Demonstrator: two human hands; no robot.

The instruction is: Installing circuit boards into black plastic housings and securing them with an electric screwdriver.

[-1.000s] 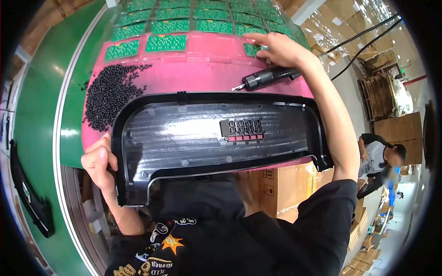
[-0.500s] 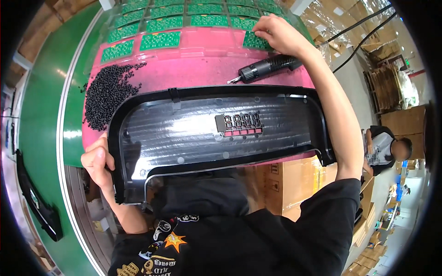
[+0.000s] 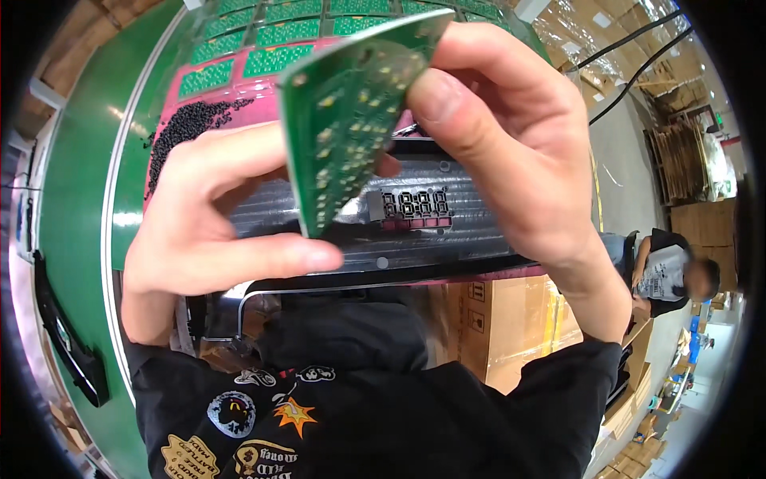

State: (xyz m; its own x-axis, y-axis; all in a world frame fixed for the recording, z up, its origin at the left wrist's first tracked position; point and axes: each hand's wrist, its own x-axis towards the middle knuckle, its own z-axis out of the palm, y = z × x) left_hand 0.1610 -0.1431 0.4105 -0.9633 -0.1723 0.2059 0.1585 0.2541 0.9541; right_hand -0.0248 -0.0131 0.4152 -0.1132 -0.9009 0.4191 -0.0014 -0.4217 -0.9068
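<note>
A green circuit board (image 3: 351, 128) with rows of small pale components is held up close, tilted, above the black plastic panel (image 3: 479, 211). My right hand (image 3: 519, 152) pinches its upper right end between thumb and fingers. My left hand (image 3: 199, 215) is at its left edge, fingers reaching behind it and the thumb stretched out below its lower corner; firm contact there is hard to make out. Beneath, the trough-shaped panel lies with its digit-shaped cutouts (image 3: 416, 209) showing. Hands and board hide much of it.
A heap of small black screws (image 3: 187, 132) lies on the pink mat at the left. Clear trays of green boards (image 3: 275, 60) stand behind. The electric screwdriver is mostly hidden. A carton (image 3: 511, 319) stands below the bench, a long black part (image 3: 68, 343) lies left, and a person (image 3: 662, 271) is at the right.
My right hand has lifted the circuit board from the tray and brought it near. My left hand has let go of the panel's left end and moved up to the board.
</note>
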